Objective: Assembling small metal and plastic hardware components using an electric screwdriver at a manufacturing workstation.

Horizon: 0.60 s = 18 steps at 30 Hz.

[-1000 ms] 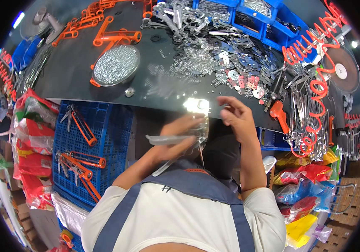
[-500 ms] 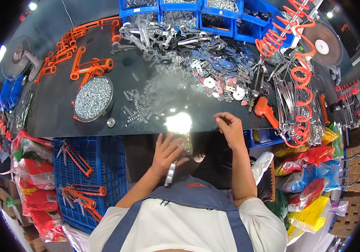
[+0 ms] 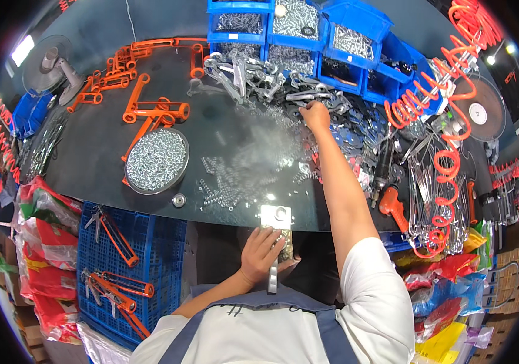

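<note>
My left hand (image 3: 262, 252) is at the front edge of the table, its fingers together over a small metal fixture (image 3: 276, 213) and closed about a silver metal handle (image 3: 273, 281). The handle's lower end shows beneath the palm; the rest is covered. My right hand (image 3: 315, 115) reaches far forward, fingertips pinched at the border between a heap of grey metal levers (image 3: 241, 76) and a pile of dark and blue flat metal pieces (image 3: 350, 130). What is between those fingertips is hidden.
Loose springs (image 3: 226, 182) lie mid-table. A round bowl of small metal parts (image 3: 157, 159) and orange frames (image 3: 156, 111) are left. Blue bins (image 3: 350, 39) stand at the back. An orange-handled power driver (image 3: 391, 203) and a red coiled hose (image 3: 447, 161) are right; a blue crate (image 3: 168, 242) is below left.
My right hand has moved from the table's front edge forward to the metal piles. My left hand's spread fingers have come together over the fixture. The whole view has shifted.
</note>
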Each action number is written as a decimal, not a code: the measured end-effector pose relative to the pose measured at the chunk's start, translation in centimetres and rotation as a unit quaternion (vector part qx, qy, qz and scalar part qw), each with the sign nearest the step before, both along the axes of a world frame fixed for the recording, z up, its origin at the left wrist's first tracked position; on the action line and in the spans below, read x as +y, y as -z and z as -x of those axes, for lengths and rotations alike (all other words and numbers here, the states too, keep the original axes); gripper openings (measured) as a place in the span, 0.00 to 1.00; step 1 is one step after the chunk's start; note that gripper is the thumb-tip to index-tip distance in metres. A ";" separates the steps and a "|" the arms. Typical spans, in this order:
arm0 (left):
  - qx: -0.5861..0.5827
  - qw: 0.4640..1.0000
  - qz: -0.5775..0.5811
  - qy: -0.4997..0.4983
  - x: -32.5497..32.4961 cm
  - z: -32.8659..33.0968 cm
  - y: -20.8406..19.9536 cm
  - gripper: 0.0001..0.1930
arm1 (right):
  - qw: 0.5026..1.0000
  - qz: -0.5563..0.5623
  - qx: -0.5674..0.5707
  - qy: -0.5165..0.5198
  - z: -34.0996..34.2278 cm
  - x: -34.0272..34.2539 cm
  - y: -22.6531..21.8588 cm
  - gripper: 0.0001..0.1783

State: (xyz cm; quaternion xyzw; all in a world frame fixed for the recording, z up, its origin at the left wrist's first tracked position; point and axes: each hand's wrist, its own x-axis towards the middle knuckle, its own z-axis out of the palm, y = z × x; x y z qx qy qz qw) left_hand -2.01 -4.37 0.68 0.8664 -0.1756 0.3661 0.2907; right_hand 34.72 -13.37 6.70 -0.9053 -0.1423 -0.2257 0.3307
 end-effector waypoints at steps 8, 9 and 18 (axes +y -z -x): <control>0.016 0.999 -0.007 -0.034 -0.2 0.7 -0.3 0.28 | 0.934 -0.230 0.244 -0.121 6.1 0.2 -6.9 0.09; 0.013 1.000 -0.012 -0.018 -0.3 0.6 -0.5 0.29 | 0.913 -0.286 0.242 -0.159 5.7 -2.6 -4.8 0.09; 0.170 0.975 -0.022 0.139 2.1 1.5 -2.0 0.34 | 0.767 -0.423 0.440 -0.199 26.7 -6.1 -3.5 0.05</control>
